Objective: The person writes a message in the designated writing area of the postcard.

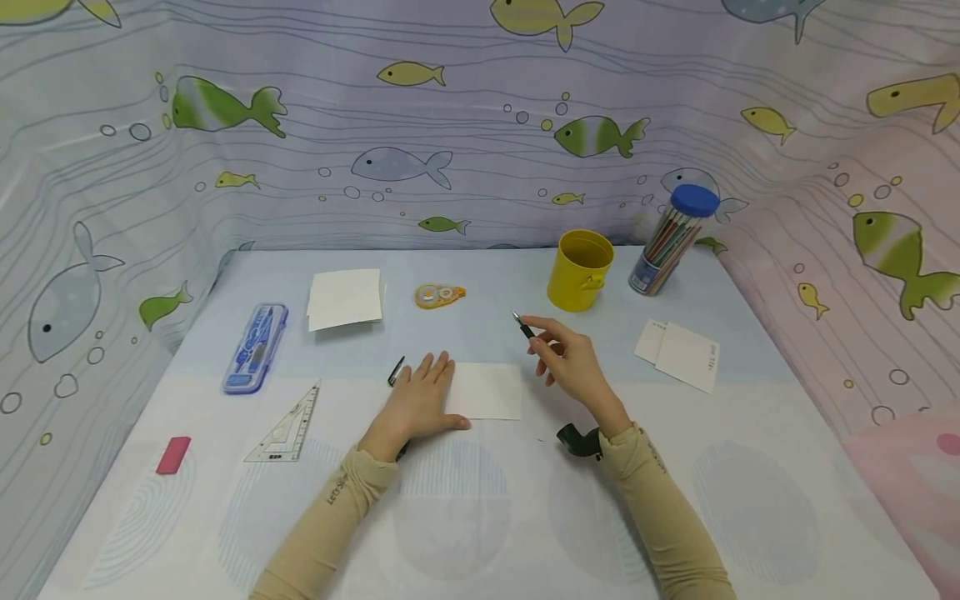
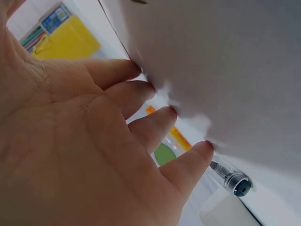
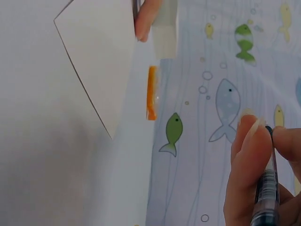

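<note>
A small white sheet of paper [image 1: 487, 392] lies in front of me. My left hand [image 1: 420, 400] rests on its left part, palm down with fingers spread. A clear pen cap [image 1: 396, 371] with a dark clip lies just beyond the fingers; its end [image 2: 237, 182] shows past a fingertip in the left wrist view. My right hand [image 1: 567, 361] pinches a dark pen [image 1: 524, 325] between thumb and fingers, to the right of the sheet and above the table. The pen's pale tip points up and away to the left. The same pen [image 3: 266, 197] shows between the fingers in the right wrist view.
Along the back stand a paper stack [image 1: 345, 298], correction tape [image 1: 438, 296], a yellow bucket [image 1: 580, 271] and a pencil tub [image 1: 672, 240]. Marked cards [image 1: 687, 357] lie right. Left are a blue case [image 1: 256, 348], a set square [image 1: 288, 429] and a red eraser [image 1: 174, 455].
</note>
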{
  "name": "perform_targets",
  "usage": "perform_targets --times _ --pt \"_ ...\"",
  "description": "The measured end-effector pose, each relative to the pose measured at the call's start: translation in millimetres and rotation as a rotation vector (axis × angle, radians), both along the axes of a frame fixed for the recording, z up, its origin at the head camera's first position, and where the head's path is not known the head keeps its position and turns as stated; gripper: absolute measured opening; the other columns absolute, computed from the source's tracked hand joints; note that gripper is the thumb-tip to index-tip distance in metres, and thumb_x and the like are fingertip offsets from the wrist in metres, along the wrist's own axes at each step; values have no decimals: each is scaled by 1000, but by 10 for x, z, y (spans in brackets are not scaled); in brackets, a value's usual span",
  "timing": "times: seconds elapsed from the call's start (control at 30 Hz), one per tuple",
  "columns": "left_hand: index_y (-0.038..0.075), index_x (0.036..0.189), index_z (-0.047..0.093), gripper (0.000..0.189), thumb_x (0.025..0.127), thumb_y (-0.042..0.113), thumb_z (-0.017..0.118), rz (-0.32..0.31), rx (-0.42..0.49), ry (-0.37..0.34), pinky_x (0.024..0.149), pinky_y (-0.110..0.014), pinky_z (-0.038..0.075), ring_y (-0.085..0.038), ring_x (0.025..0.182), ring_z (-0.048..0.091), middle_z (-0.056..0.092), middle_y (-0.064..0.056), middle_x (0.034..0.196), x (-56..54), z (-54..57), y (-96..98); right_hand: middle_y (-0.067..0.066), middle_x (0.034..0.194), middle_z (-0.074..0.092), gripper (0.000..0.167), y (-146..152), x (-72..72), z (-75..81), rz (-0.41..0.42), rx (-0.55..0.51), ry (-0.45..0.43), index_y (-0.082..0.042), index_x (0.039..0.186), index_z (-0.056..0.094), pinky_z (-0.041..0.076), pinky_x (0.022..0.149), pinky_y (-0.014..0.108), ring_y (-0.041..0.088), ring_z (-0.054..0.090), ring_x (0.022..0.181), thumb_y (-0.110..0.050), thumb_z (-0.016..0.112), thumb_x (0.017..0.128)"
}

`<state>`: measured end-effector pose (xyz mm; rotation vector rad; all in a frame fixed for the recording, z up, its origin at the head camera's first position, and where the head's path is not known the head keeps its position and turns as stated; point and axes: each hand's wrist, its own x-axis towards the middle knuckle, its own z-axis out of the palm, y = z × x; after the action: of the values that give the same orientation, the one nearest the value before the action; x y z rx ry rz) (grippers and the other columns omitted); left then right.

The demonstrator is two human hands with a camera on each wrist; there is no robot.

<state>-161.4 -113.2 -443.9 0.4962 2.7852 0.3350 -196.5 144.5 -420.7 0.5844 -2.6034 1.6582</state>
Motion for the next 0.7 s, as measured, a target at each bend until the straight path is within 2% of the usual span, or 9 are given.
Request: perform_targets --times 0.07,0.1,0.2,0.37,0.53,0.7 --pt "0 152 24 102 81 59 67 2 -5 -1 116 -64 16 -39 150 13 16 -17 162 1 -21 5 28 92 63 34 -16 7 -8 16 -17 -2 -15 134 59 53 46 39 38 59 57 -13 53 100" --pt "0 153 23 102 82 59 67 2 -9 -4 116 -64 15 -39 150 13 16 -17 162 0 -33 8 28 92 62 34 -12 -13 -54 23 -32 1 -16 133 59 53 45 37 38 59 57 -14 52 101" --pt "0 153 23 101 82 59 66 4 -15 -6 116 -64 15 -39 150 12 16 -16 162 -3 -55 12 28 92 61 33 -40 -3 -64 29 -39 -2 -14 133 60 53 45 35 34 59 56 -11 50 101" --pt "1 153 24 101 82 60 66 7 -22 -4 116 -63 16 -38 150 12 16 -16 162 -5 -35 20 28 92 60 31 -107 7 -120 52 -55 -29 -9 129 63 54 49 30 31 59 57 -10 47 102" --pt "0 152 25 100 82 59 66 10 -19 3 116 -63 17 -38 150 14 18 -16 161 11 -21 32 24 88 62 29 -189 21 -211 90 -53 -46 -5 126 64 54 57 24 20 59 61 -11 47 102" --pt "1 153 24 99 84 59 65 15 -25 -2 116 -63 16 -38 150 13 16 -15 162 26 -22 36 19 84 62 27 -248 33 -283 122 -28 -42 -4 122 66 49 55 21 19 57 64 -9 48 101"
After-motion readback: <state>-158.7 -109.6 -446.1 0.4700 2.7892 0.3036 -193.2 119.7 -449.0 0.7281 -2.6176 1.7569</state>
